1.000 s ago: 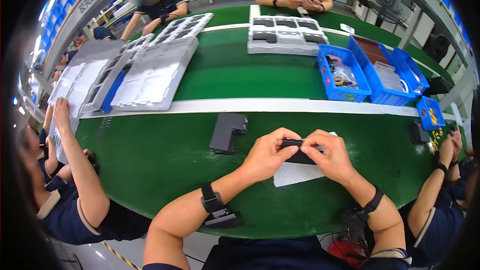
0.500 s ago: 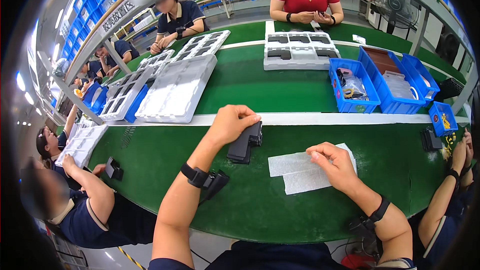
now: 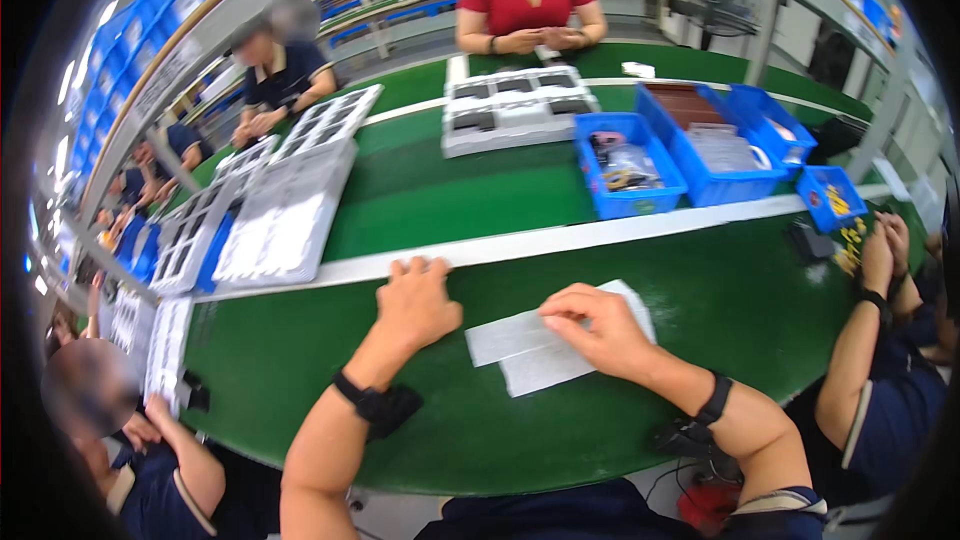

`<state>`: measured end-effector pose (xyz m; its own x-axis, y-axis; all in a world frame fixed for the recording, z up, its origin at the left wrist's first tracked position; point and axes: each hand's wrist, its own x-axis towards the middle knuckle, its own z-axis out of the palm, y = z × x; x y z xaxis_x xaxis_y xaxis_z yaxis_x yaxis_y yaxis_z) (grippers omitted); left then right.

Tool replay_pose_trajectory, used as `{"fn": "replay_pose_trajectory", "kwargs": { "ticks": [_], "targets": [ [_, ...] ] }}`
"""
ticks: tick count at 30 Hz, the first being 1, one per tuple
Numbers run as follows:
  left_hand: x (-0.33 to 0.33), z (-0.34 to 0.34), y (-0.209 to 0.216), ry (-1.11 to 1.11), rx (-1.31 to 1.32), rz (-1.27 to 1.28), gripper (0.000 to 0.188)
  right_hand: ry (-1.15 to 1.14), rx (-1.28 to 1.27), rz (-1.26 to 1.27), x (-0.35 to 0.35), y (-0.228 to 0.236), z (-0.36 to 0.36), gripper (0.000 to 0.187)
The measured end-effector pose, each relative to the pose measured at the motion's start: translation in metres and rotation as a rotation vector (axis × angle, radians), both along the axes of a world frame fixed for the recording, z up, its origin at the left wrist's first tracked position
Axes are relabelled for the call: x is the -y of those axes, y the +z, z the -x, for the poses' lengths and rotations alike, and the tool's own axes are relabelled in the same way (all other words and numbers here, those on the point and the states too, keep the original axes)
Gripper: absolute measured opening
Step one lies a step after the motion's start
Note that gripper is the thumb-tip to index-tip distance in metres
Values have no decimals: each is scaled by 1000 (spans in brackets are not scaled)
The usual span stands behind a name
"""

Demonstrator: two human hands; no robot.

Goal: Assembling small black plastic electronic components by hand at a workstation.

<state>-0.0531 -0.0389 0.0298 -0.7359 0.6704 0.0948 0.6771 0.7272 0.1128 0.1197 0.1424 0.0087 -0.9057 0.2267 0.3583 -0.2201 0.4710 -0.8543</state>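
Observation:
My left hand (image 3: pixel 418 305) is palm down over the green table (image 3: pixel 700 290), close to the white strip (image 3: pixel 480 252). Its fingers are stretched out and apart, and the palm hides whatever is under it. Two thin white sheets of paper or cloth (image 3: pixel 535 370) lie overlapping in front of me. Over them hovers my right hand (image 3: pixel 600 330), thumb and forefinger brought together in a pinch. What the pinch holds, if anything, is too small to make out. Both of my wrists wear black bands.
Across the strip stand a white tray with black parts (image 3: pixel 520 125) and blue bins (image 3: pixel 630 202). White trays (image 3: pixel 285 215) are stacked at the left. A small blue box (image 3: pixel 830 198) with yellow pieces sits beside a right-hand co-worker's hands (image 3: pixel 885 245). Another co-worker is at the lower left.
The whole view has shifted, so things appear farther left. My left hand held a small stack of black flat parts; now its fingers are spread and the stack is out of sight.

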Motion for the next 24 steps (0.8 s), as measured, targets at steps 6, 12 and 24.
{"fn": "replay_pose_trajectory", "kwargs": {
  "ticks": [6, 12, 24],
  "targets": [
    [48, 27, 1, -71, -6, -101, 44, -82, -230, -245, -15, 17, -1, 13],
    [95, 46, 6, 14, 74, -47, 44, -462, -140, -453, -98, 61, -38, 17],
    [12, -27, 37, -391, 352, -517, 49, -1377, 707, -623, -332, 41, -170, 39]
  ]
}}
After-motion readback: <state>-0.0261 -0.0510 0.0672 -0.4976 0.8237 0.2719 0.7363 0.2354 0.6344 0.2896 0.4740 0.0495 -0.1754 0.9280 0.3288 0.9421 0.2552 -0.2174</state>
